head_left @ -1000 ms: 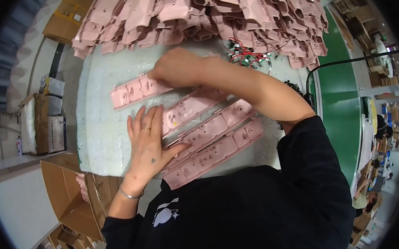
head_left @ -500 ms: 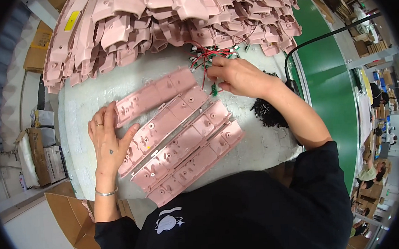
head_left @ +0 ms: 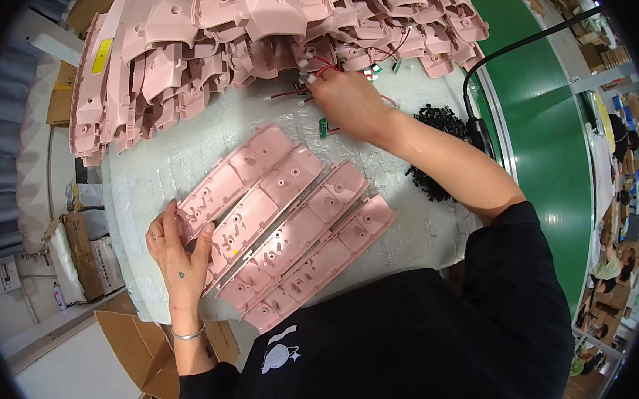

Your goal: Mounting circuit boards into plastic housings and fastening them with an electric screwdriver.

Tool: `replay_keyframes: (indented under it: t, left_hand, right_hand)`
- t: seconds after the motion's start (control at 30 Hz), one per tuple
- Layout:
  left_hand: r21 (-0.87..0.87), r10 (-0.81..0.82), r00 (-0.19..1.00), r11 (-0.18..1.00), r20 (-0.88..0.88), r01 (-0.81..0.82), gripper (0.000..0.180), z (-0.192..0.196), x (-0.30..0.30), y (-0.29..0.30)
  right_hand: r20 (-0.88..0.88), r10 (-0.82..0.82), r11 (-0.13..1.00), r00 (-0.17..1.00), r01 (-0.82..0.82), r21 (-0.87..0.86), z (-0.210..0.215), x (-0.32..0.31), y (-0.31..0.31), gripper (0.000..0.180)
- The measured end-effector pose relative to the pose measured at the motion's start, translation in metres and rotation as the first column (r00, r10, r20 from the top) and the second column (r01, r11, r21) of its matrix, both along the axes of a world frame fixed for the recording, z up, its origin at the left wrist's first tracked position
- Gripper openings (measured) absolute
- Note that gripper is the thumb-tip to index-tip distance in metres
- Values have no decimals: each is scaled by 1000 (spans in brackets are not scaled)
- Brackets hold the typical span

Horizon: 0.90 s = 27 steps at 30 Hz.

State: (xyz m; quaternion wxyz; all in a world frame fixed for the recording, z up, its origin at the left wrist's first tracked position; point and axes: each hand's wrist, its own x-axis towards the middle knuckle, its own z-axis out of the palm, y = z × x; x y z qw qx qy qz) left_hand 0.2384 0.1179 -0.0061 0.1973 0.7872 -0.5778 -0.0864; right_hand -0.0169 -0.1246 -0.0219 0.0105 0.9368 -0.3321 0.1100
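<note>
Four long pink plastic shells lie side by side on a slant, with ribs and screw posts facing up. My left hand [head_left: 179, 254] grips the left end of the farthest shell [head_left: 247, 164], its thumb resting by the second shell [head_left: 271, 195]. Nearer me are the third shell [head_left: 303, 226] and the fourth shell [head_left: 331, 262]. My right hand [head_left: 350, 105] is closed over a tangle of red wires [head_left: 321, 62] with white plugs; its fingertips are partly hidden. A small green circuit board [head_left: 323, 128] on a wire sits just below that hand.
A tall stack of pink shells [head_left: 177, 68] fills the far side of the pale padded work surface [head_left: 140, 175]. Right of my right forearm lies a pile of small black parts [head_left: 440, 120]. A black cable [head_left: 516, 48] arches above the green bench [head_left: 543, 169]. Cardboard boxes [head_left: 141, 345] stand lower left.
My right hand has moved left and farther into the wires, and the tangle has shifted with it. The farthest shell has slid nearer and lies closer to the second one under my left hand.
</note>
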Motion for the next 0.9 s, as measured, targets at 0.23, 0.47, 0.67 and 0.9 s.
replay_keyframes:
  t: [0.23, 0.47, 0.67, 0.9]
  left_hand:
    - [7, -22, 992, 1000, -122, 23, 70, 12, 6, 10]
    - [-23, -170, 985, 985, -23, 169, 80, 6, -23, -10]
    - [-23, -290, 957, 957, -15, 289, 77, -3, -39, -11]
    - [-40, -613, 790, 789, 8, 613, 65, 7, -70, -50]
  right_hand:
    - [228, 168, 968, 959, -204, 147, 56, -10, 31, 18]
    - [280, 206, 905, 938, -291, 309, 33, -30, 55, 25]
    - [287, 179, 914, 941, -267, 306, 17, -38, 97, 32]
    - [498, -243, 935, 833, 65, 348, 7, -92, 166, 31]
